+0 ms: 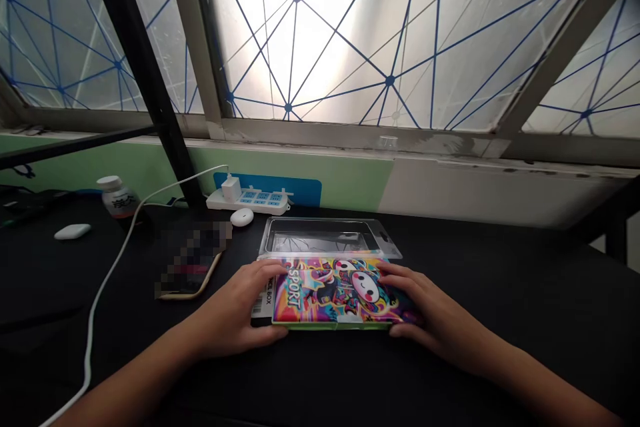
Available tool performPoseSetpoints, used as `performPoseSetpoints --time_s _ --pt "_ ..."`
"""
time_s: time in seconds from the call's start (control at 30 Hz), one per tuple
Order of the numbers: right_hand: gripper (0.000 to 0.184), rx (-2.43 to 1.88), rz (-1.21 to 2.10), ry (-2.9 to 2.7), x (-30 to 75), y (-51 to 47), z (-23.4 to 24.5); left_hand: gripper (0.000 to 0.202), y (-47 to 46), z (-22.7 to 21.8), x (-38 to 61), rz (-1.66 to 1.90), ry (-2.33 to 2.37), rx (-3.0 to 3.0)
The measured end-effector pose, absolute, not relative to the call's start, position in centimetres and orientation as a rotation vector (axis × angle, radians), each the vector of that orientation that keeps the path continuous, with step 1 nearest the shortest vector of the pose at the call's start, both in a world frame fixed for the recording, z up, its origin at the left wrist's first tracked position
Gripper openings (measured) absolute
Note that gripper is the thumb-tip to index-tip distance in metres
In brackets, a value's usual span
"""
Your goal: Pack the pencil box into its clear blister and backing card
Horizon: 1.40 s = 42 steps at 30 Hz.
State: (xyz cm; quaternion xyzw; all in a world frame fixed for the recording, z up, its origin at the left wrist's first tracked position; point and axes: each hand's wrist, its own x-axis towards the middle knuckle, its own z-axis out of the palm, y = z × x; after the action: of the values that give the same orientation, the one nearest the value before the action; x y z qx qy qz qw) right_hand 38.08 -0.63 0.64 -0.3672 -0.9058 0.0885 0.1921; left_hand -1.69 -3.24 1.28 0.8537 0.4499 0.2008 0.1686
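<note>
Nearest on the black tabletop (320, 380), the left hand (250, 310) at nine o'clock and the right hand (430, 310) at three have hold of the colourful box (330, 293), each partly open across its end, thumb at the near edge, fingertips over the far part; how firmly they press, I cannot tell. Holding it well seems to call for light, matched pressure at both ends, so the box stays square. It lies flat between the hands, long axis from nine to three o'clock, green near side facing six, "SPORT" running far to near at its left end. Beyond, at twelve, lies clear plastic packaging (320, 237); farther, towards eleven, a white power strip (250, 199).
</note>
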Motion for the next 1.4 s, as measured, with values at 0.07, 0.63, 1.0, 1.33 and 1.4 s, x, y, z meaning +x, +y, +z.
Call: performPoseSetpoints --time_s 0.07,0.63,1.0,1.33,1.4 --pt "0.06 -1.092 0.387 -2.499 38.4 -0.5 0.9 0.079 -3.1 1.2 -1.6 0.567 1.313 2.366" --pt "0.052 -1.376 0.876 -1.743 37.4 1.3 1.5 0.098 -3.1 1.2 -1.7 0.629 1.351 2.194" --pt "0.076 -1.257 0.615 -2.26 39.4 0.1 0.5 0.06 -2.8 1.2 -1.9 0.646 1.343 2.158" --pt "0.049 -1.418 0.55 -2.176 37.2 0.5 1.1 0.05 -2.2 1.5 -1.4 0.596 1.353 2.235" --pt "0.051 -1.463 0.483 -2.206 36.9 0.7 1.4 0.048 -2.2 1.8 -1.3 0.599 1.334 2.235"
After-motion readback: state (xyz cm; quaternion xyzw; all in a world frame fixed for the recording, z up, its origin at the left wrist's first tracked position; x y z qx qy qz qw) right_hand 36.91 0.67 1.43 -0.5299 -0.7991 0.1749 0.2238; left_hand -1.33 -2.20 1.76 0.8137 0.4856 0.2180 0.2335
